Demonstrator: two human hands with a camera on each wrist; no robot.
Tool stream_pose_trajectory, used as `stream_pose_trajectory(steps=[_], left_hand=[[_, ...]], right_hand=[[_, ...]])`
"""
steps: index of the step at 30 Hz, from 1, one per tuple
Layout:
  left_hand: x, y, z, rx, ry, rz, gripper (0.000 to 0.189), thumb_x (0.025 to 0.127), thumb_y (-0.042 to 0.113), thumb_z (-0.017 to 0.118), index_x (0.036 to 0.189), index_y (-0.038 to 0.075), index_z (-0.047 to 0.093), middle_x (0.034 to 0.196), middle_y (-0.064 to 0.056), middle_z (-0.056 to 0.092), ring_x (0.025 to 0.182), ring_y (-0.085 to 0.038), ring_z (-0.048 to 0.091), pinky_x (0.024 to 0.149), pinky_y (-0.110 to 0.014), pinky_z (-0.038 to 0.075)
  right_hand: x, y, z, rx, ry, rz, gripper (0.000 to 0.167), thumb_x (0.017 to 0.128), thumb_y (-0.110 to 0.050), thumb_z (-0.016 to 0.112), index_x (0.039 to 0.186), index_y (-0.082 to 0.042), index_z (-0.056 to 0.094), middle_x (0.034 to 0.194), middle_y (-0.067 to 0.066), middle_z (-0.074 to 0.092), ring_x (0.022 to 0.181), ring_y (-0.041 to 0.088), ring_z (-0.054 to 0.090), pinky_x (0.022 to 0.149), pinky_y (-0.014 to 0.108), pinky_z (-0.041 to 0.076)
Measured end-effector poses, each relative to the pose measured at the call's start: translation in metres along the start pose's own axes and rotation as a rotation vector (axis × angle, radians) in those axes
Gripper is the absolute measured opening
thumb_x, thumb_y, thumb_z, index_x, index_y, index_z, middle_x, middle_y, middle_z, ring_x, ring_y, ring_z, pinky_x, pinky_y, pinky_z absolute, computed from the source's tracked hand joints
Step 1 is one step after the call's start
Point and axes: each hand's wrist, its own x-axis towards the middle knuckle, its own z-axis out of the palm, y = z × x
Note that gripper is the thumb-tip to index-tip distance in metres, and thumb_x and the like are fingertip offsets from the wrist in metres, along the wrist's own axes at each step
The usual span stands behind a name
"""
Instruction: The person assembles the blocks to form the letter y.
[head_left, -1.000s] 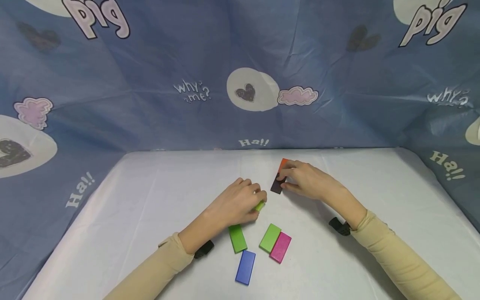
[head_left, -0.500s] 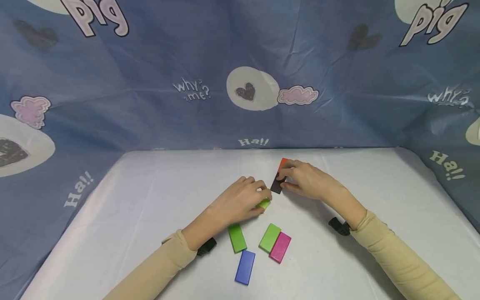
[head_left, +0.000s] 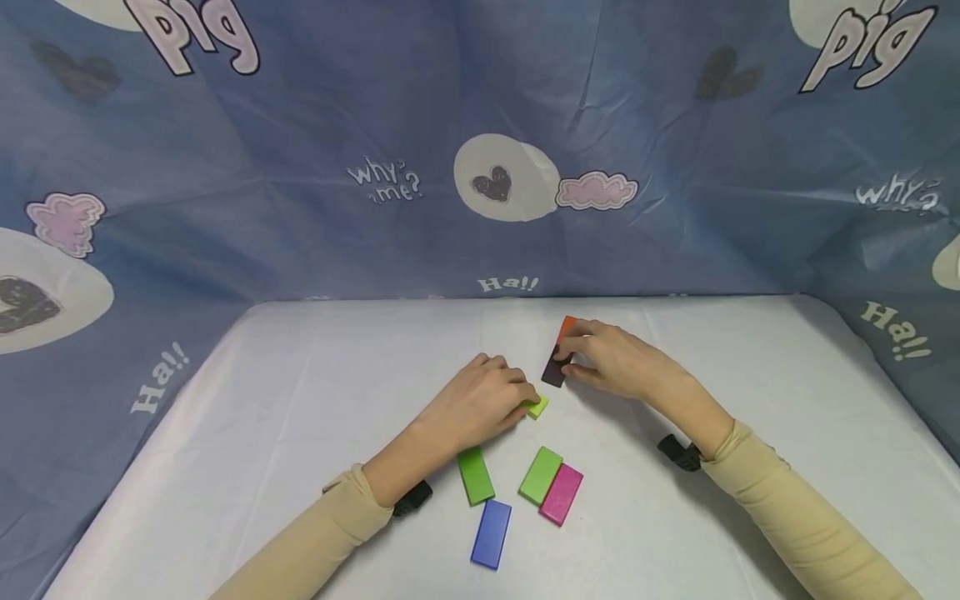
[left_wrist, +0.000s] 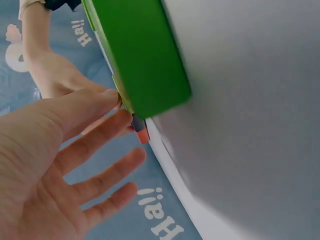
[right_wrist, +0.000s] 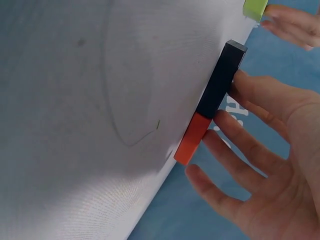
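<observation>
My left hand (head_left: 483,400) pinches a lime green block (head_left: 537,407) between thumb and fingertips, just above the table. My right hand (head_left: 611,358) rests its fingertips on a black block (head_left: 553,372) and an orange block (head_left: 567,323), laid end to end in one line. In the right wrist view the thumb and fingers lie along the upper edge of the black block (right_wrist: 222,77) and the orange block (right_wrist: 192,140). The lime block (right_wrist: 255,9) hovers near the black block's free end. In the left wrist view a green block (left_wrist: 142,55) fills the top.
Nearer the front lie a green block (head_left: 476,477), a blue block (head_left: 491,535), a light green block (head_left: 541,476) and a magenta block (head_left: 561,495). The light green and magenta ones lie side by side. A blue printed cloth (head_left: 405,242) rises behind the white table (head_left: 360,350).
My left hand has moved slightly right, bringing the lime green block closer to the black block's near end. The right hand and the other blocks have stayed in place.
</observation>
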Motion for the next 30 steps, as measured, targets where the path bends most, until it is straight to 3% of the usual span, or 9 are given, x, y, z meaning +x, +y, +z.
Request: stream_pose_trajectory(steps=[8,14,19,30], left_hand=[[0.001,0.006,0.001,0.061,-0.020,0.006,0.021,0.102,0.032,0.074,0.121,0.026,0.080,0.122,0.004,0.079,0.109,-0.022,0.072,0.095,-0.038,0.056],[-0.002,0.012,-0.002,0.034,-0.027,0.021,0.015,0.103,0.030,0.074,0.116,0.027,0.080,0.119,0.006,0.079,0.106,-0.022,0.071,0.094,-0.037,0.056],[-0.002,0.016,-0.002,0.043,-0.058,0.007,0.021,0.103,0.032,0.073,0.122,0.026,0.080,0.125,0.004,0.078,0.111,-0.023,0.071,0.096,-0.037,0.056],[0.000,0.023,0.001,0.064,-0.053,-0.027,0.026,0.103,0.032,0.073,0.128,0.026,0.079,0.129,0.005,0.077,0.112,-0.022,0.071,0.096,-0.036,0.056]], right_hand=[[0.001,0.000,0.001,-0.002,0.005,-0.002,0.009,0.095,-0.013,0.081,0.104,-0.014,0.078,0.117,0.008,0.072,0.096,0.022,0.070,0.086,0.041,0.060],[0.001,0.000,0.001,-0.002,0.009,-0.002,0.008,0.096,-0.015,0.081,0.104,-0.014,0.079,0.116,0.008,0.072,0.097,0.023,0.071,0.086,0.041,0.060],[0.000,0.000,0.002,-0.003,0.013,0.004,0.009,0.096,-0.015,0.082,0.104,-0.014,0.079,0.116,0.008,0.072,0.097,0.023,0.071,0.086,0.041,0.060],[0.001,-0.001,0.002,-0.010,0.009,0.012,0.010,0.095,-0.015,0.082,0.105,-0.014,0.079,0.117,0.008,0.072,0.096,0.022,0.070,0.087,0.042,0.061]])
